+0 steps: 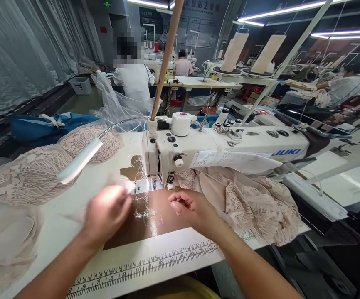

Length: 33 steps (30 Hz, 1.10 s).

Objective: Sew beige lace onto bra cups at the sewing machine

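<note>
Left of the needle area of a white sewing machine (183, 145), my left hand (107, 214) is closed and smeared by motion. Pale sheer fabric (122, 182) shows blurred at its fingertips. My right hand (198, 209) hovers just in front of the presser foot, fingers loosely curled, thumb and forefinger apart, with nothing visible between them. Beige lace fabric (255, 203) lies bunched to the right of that hand, partly under the machine arm. A brown plate (164, 211) covers the table between both hands.
Stacked lace cups (27, 172) lie at the left, with sheer pieces (5, 236) nearer me. A lamp (80, 162) on a bent neck reaches over the table. A printed ruler (142, 265) runs along the front edge. Thread cones (234, 52) stand behind; two people sit farther back.
</note>
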### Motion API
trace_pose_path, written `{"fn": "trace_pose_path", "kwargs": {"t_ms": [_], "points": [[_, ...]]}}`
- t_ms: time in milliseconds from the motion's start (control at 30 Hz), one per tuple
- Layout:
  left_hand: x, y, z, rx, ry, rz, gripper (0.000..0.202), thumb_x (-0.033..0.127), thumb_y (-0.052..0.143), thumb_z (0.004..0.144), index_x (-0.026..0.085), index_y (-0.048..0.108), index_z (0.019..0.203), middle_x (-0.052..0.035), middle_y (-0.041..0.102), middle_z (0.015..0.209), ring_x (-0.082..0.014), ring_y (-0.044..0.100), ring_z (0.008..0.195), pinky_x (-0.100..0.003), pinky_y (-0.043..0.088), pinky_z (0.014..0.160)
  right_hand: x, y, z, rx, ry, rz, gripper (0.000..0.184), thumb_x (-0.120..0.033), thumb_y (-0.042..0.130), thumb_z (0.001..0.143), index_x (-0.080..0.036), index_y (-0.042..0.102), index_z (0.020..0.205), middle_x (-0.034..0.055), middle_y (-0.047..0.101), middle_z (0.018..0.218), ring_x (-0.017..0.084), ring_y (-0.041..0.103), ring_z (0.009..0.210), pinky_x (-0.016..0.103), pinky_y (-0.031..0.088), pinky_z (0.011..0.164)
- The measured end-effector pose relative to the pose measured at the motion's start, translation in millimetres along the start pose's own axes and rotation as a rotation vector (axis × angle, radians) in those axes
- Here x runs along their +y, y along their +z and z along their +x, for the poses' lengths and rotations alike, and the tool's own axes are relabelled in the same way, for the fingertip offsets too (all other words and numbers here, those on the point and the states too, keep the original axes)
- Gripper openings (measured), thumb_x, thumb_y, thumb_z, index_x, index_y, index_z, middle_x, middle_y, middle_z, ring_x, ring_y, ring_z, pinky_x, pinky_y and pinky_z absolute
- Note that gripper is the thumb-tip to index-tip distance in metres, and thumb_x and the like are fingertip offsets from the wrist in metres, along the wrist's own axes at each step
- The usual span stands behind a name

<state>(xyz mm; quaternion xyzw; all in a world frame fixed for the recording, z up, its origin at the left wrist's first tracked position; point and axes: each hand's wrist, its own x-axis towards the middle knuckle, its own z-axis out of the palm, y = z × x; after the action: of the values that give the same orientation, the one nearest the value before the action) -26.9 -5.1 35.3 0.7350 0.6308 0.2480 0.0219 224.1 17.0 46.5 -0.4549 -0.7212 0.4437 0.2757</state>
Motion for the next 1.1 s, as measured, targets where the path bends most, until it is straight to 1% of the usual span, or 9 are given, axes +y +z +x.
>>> {"fn": "trace_pose_path", "kwargs": {"t_ms": [133, 233, 400, 533, 633, 700, 767, 900, 1100], "points": [[37.0, 54.7, 8.4, -0.157, 0.199, 0.198, 0.025, 0.014, 0.047, 0.080, 0.016, 0.059, 0.059, -0.0087, 0.059, 0.058, -0.0230, 0.053, 0.061, -0.032, 0.037, 0.056, -3.7, 7.6, 19.6, -0.100, -0.081, -0.309, 0.022, -0.014, 0.047, 0.087, -0.020, 0.068, 0.086, -0.0011, 0.065, 0.075, 0.013, 0.054, 0.068, 0.024, 0.037, 0.062], [53.1, 66.0, 0.4, -0.208, 0.265, 0.263, 0.026, 0.014, 0.045, 0.083, 0.013, 0.063, 0.064, -0.0132, 0.061, 0.061, -0.0273, 0.054, 0.065, -0.040, 0.040, 0.064, 7.1, 18.6, 27.8, -0.125, -0.153, -0.459, 0.024, -0.009, 0.045, 0.086, -0.019, 0.067, 0.084, 0.0011, 0.066, 0.086, 0.014, 0.056, 0.078, 0.023, 0.037, 0.066], [55.0, 42.4, -8.2, -0.289, 0.277, 0.214, 0.023, 0.020, 0.046, 0.085, 0.013, 0.065, 0.073, -0.0139, 0.064, 0.074, -0.0296, 0.056, 0.075, -0.044, 0.042, 0.070, 23.3, 36.2, 26.8, -0.213, -0.227, -0.747, 0.018, -0.010, 0.049, 0.083, -0.018, 0.065, 0.086, 0.0043, 0.061, 0.090, 0.015, 0.054, 0.076, 0.025, 0.037, 0.062], [41.3, 12.7, 0.4, -0.572, 0.223, -0.240, 0.035, 0.029, 0.043, 0.093, 0.019, 0.059, 0.063, -0.0004, 0.056, 0.057, -0.0151, 0.051, 0.054, -0.026, 0.041, 0.055, 22.9, 38.8, 26.2, -0.238, -0.264, -0.871, 0.020, -0.008, 0.054, 0.079, -0.018, 0.064, 0.093, 0.0049, 0.060, 0.097, 0.019, 0.053, 0.086, 0.029, 0.039, 0.068], [26.4, 11.1, 7.7, -0.488, 0.181, -0.372, 0.031, 0.030, 0.040, 0.095, 0.020, 0.067, 0.081, -0.0025, 0.065, 0.073, -0.0151, 0.059, 0.065, -0.024, 0.046, 0.058, 23.0, 39.6, 27.7, -0.215, -0.266, -0.901, 0.021, -0.005, 0.050, 0.083, -0.018, 0.064, 0.094, 0.0061, 0.060, 0.097, 0.019, 0.052, 0.087, 0.029, 0.041, 0.071], [16.0, 23.6, 9.2, -0.373, 0.258, -0.307, 0.030, 0.026, 0.039, 0.095, 0.020, 0.068, 0.101, -0.0078, 0.070, 0.098, -0.0192, 0.063, 0.087, -0.029, 0.051, 0.075, 25.1, 41.6, 29.3, -0.192, -0.256, -0.919, 0.021, -0.007, 0.047, 0.088, -0.018, 0.064, 0.096, 0.0069, 0.061, 0.096, 0.020, 0.052, 0.089, 0.031, 0.042, 0.073], [6.3, 40.8, 8.3, -0.281, 0.350, -0.206, 0.034, 0.023, 0.038, 0.095, 0.019, 0.067, 0.111, -0.0115, 0.068, 0.113, -0.0223, 0.063, 0.096, -0.035, 0.053, 0.081, 27.5, 44.2, 31.2, -0.166, -0.250, -0.926, 0.021, -0.011, 0.046, 0.092, -0.019, 0.064, 0.099, 0.0075, 0.062, 0.099, 0.021, 0.053, 0.092, 0.032, 0.043, 0.074], [-6.3, 63.4, 8.0, -0.220, 0.431, -0.068, 0.037, 0.023, 0.038, 0.094, 0.012, 0.067, 0.114, -0.0160, 0.066, 0.120, -0.0248, 0.064, 0.091, -0.038, 0.057, 0.075, 26.6, 47.3, 35.6, -0.139, -0.210, -0.910, 0.025, -0.013, 0.046, 0.092, -0.020, 0.063, 0.110, 0.0091, 0.063, 0.104, 0.024, 0.054, 0.098, 0.036, 0.045, 0.078], [-11.6, 64.3, 23.9, -0.186, 0.483, -0.110, 0.034, 0.018, 0.040, 0.093, 0.013, 0.066, 0.114, -0.0157, 0.067, 0.117, -0.0251, 0.062, 0.096, -0.040, 0.054, 0.079, 17.1, 47.6, 41.9, -0.109, -0.111, -0.950, 0.040, -0.004, 0.046, 0.085, -0.019, 0.060, 0.119, 0.0113, 0.064, 0.097, 0.024, 0.056, 0.088, 0.034, 0.046, 0.072]]}}
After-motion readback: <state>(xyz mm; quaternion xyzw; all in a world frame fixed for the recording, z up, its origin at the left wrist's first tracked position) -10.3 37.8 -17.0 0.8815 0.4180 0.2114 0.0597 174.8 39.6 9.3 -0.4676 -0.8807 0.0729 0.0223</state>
